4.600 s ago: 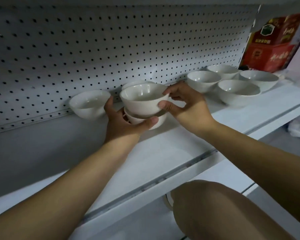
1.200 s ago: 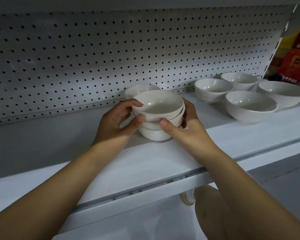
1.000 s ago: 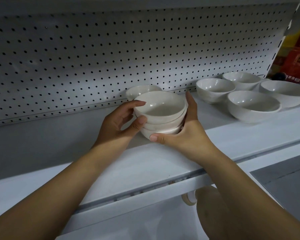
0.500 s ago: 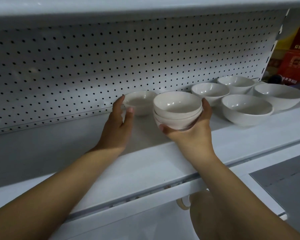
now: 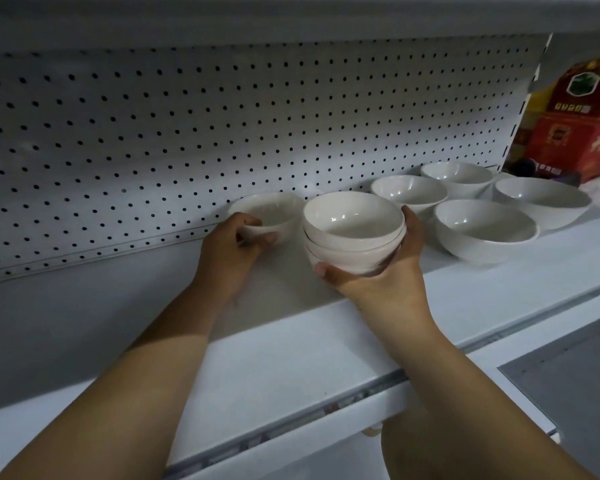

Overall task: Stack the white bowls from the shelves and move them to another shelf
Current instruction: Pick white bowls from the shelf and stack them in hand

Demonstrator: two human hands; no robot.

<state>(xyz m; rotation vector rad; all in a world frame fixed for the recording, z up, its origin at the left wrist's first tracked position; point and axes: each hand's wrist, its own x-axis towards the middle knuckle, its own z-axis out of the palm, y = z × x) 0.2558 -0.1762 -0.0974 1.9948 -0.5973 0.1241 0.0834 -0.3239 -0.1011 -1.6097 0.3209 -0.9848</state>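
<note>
The stack of white bowls (image 5: 354,233) sits cupped in the right hand (image 5: 385,271), fingers wrapped round the far side and thumb under the near side, clamped on it. Looks like it's held just above the shelf (image 5: 291,344), near the middle, though I can't tell for sure if the bottom touches. Just left of it, back by the pegboard (image 5: 222,126), there's a single white bowl (image 5: 269,216), and the left hand (image 5: 229,251) has its fingers curled onto that bowl's near side, gripping it. Off to the right end of the shelf four more white bowls (image 5: 482,216) stand loose in a cluster, well apart from the stack. Past the pegboard's right edge sits a red box (image 5: 582,126).
</note>
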